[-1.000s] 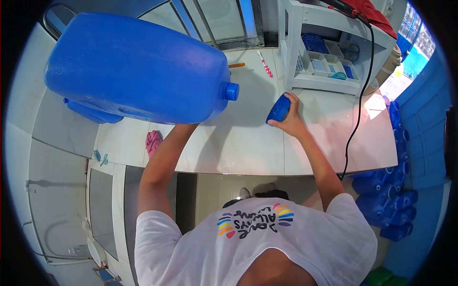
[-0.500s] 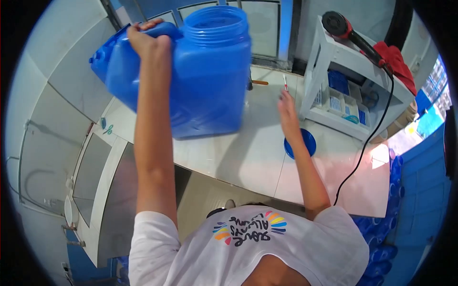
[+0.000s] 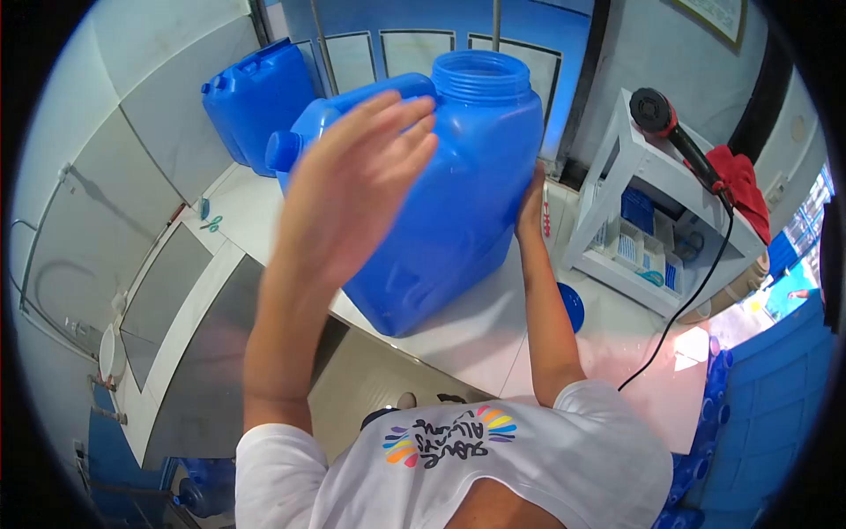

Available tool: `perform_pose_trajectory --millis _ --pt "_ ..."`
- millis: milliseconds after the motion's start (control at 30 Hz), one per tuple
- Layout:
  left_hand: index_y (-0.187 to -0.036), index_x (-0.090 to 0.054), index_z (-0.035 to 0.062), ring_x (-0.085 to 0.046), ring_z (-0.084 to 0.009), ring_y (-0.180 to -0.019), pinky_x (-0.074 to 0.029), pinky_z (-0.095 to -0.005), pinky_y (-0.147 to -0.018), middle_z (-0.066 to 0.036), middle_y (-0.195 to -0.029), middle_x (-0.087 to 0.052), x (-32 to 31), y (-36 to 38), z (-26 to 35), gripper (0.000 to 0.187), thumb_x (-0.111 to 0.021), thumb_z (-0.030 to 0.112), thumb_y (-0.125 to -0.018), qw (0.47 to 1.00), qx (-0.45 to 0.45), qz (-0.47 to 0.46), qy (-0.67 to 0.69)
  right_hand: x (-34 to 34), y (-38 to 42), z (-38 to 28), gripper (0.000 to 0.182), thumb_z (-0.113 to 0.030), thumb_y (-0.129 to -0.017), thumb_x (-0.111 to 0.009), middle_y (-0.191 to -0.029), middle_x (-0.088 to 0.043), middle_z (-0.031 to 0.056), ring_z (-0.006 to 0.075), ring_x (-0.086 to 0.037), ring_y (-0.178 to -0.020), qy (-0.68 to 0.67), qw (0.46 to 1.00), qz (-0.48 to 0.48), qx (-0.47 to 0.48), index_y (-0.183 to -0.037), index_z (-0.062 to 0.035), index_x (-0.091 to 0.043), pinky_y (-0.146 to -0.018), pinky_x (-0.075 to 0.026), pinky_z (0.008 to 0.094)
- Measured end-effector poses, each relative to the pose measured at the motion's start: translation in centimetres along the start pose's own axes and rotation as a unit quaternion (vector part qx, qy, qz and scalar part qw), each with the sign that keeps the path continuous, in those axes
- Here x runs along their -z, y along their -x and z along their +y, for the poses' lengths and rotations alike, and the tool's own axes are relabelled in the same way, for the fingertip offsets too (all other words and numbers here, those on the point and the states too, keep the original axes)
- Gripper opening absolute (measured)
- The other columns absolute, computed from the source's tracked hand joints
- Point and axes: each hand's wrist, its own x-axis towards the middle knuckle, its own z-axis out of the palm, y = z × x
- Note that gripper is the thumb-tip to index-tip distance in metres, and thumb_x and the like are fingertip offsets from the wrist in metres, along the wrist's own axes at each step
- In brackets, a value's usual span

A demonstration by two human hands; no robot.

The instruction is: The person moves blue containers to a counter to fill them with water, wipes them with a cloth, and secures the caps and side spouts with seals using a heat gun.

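A large blue plastic jug (image 3: 449, 212) with a wide, uncapped threaded mouth stands on the white tiled counter, its body turned at an angle. Close in front of its handle and capped spout is my left hand (image 3: 361, 167), blurred, with the fingers stretched out and nothing held. My right hand (image 3: 531, 198) grips the jug's right side, fingers partly hidden behind it. Beside the right forearm lies a round blue lid (image 3: 570, 307). A red and white brush-like stick (image 3: 545, 212) rests just right of that hand.
Another blue jug (image 3: 264, 106) stands at the back left, near teal scissors (image 3: 211, 224). To the right, a white shelf (image 3: 608, 212) carries a black and red heat gun-like tool (image 3: 679, 141) with a trailing cord, plus a red cloth (image 3: 740, 189). A sink basin (image 3: 163, 295) is at left.
My left hand has let go of the jug's handle. The jug has turned and come nearer, to the right in view. My right hand has moved from above the lid to the jug's side.
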Motion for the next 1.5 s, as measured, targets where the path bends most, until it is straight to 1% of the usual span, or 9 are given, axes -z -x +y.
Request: perform_pose_trajectory --millis 33,100,167,267,367,467,533,1300,1500 --pt "-0.125 -0.035 -0.0080 -0.044 -0.0253 -0.117 -0.038 -0.0295 -0.093 -0.023 -0.119 -0.050 1.5 1.6 1.9 0.048 -0.044 0.023 -0.090 0.991 -0.077 -0.064 -0.092 0.9 -0.6 0.7 0.086 -0.068 -0.084 -0.022 -0.121 -0.049 0.0159 0.0255 -0.044 -0.112 -0.051 0.998 -0.028 -0.032 -0.123 0.0051 -0.045 -0.098 -0.030 0.0316" --pt "-0.130 -0.032 -0.0055 -0.043 -0.0246 -0.119 -0.030 -0.0313 -0.100 -0.021 -0.119 -0.050 12.4 2.5 3.7 0.053 -0.036 0.031 -0.091 0.872 -0.362 0.090 -0.317 2.3 -2.3 2.9 0.084 -0.066 -0.084 -0.025 -0.115 -0.051 0.0173 0.0263 -0.047 -0.105 -0.071 0.995 -0.037 -0.057 -0.128 0.0047 -0.038 -0.095 -0.033 0.0367" --pt "-0.123 -0.043 -0.0024 -0.037 -0.0208 -0.122 -0.027 -0.0366 -0.102 -0.017 -0.129 -0.044 19.4 -0.5 0.6 0.049 -0.035 0.032 -0.090 0.827 -0.362 0.192 -0.385 2.0 -2.7 3.3 0.078 -0.059 -0.085 -0.029 -0.102 -0.054 0.0161 0.0261 -0.050 -0.097 -0.082 0.964 0.169 -0.187 -0.131 0.0039 -0.030 -0.090 -0.036 0.0406" --pt "-0.141 -0.007 0.0047 -0.013 -0.0227 -0.134 -0.014 -0.0370 -0.109 -0.010 -0.146 -0.011 31.5 0.6 -13.3 0.079 -0.028 0.060 -0.089 0.934 -0.145 0.158 -0.287 4.1 -5.7 7.0 0.064 -0.046 -0.085 -0.032 -0.094 -0.051 0.0119 0.0236 -0.051 -0.087 -0.190 0.934 0.105 -0.283 -0.126 0.0024 -0.034 -0.079 -0.041 0.0386" --pt "-0.140 -0.009 0.0046 -0.020 -0.0274 -0.130 -0.021 -0.0376 -0.105 -0.014 -0.142 -0.019 28.7 5.2 -14.4 0.098 -0.034 0.074 -0.076 0.944 -0.033 0.062 -0.324 6.2 -9.8 12.4 0.050 -0.038 -0.085 -0.036 -0.098 -0.052 0.0129 0.0243 -0.053 -0.088 -0.308 0.917 -0.033 -0.250 -0.115 0.0011 -0.043 -0.074 -0.047 0.0385" --pt "-0.137 -0.013 0.0030 -0.031 -0.0287 -0.124 -0.027 -0.0379 -0.101 -0.017 -0.133 -0.030 17.1 8.2 -11.2 0.108 -0.043 0.078 -0.066 0.908 -0.060 0.109 -0.400 4.6 -9.3 10.6 0.044 -0.033 -0.084 -0.036 -0.094 -0.056 0.0156 0.0280 -0.056 -0.089 -0.164 0.954 -0.046 -0.245 -0.110 0.0017 -0.046 -0.073 -0.049 0.0407" --pt "-0.135 -0.016 0.0019 -0.038 -0.0296 -0.120 -0.030 -0.0381 -0.099 -0.019 -0.127 -0.038 14.4 8.9 -10.7 0.114 -0.049 0.081 -0.059 0.899 -0.068 0.122 -0.415 4.4 -10.2 11.4 0.043 -0.031 -0.084 -0.036 -0.097 -0.056 0.0184 0.0305 -0.056 -0.092 -0.257 0.935 0.007 -0.246 -0.109 0.0026 -0.047 -0.076 -0.050 0.0423" --pt "-0.136 -0.016 -0.0013 -0.035 -0.0289 -0.121 -0.028 -0.0381 -0.101 -0.022 -0.131 -0.033 11.7 15.0 -11.5 0.095 -0.051 0.064 -0.077 0.907 -0.113 0.153 -0.375 5.2 -5.4 8.5 0.047 -0.037 -0.080 -0.046 -0.112 -0.049 0.0140 0.0292 -0.048 -0.104 -0.162 0.962 -0.025 -0.218 -0.115 -0.0052 -0.046 -0.083 -0.042 0.0449" --pt "-0.135 -0.015 -0.0038 -0.029 -0.0305 -0.125 -0.022 -0.0380 -0.104 -0.023 -0.135 -0.028 10.8 15.7 -11.4 0.091 -0.048 0.061 -0.081 0.902 -0.121 0.153 -0.386 1.9 -5.4 6.9 0.049 -0.039 -0.080 -0.049 -0.116 -0.047 0.0126 0.0286 -0.046 -0.107 0.108 0.988 -0.095 -0.050 -0.117 -0.0074 -0.045 -0.085 -0.040 0.0455"
